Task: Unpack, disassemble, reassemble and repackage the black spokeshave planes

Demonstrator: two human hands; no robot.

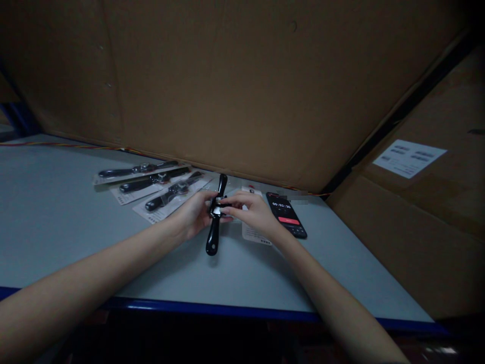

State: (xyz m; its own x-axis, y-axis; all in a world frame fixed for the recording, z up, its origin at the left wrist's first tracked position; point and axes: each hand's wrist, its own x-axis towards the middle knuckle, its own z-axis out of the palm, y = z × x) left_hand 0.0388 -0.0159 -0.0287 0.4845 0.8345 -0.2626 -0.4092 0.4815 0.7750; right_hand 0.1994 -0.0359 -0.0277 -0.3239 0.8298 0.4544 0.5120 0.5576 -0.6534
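A black wristwatch (214,233) with a long strap is held above the grey table (56,212), strap ends pointing away from me and toward me. My left hand (195,213) grips the watch case from the left side. My right hand (254,212) pinches the case from the right with fingertips pressed together. Under my right hand lies a white packaging card (254,234).
Three packaged black watches (151,184) on white cards lie fanned out at the left rear. A phone (287,214) with a running timer lies right of my hands. Large cardboard boxes (242,86) wall the back and right. The table's blue front edge (227,308) is near me.
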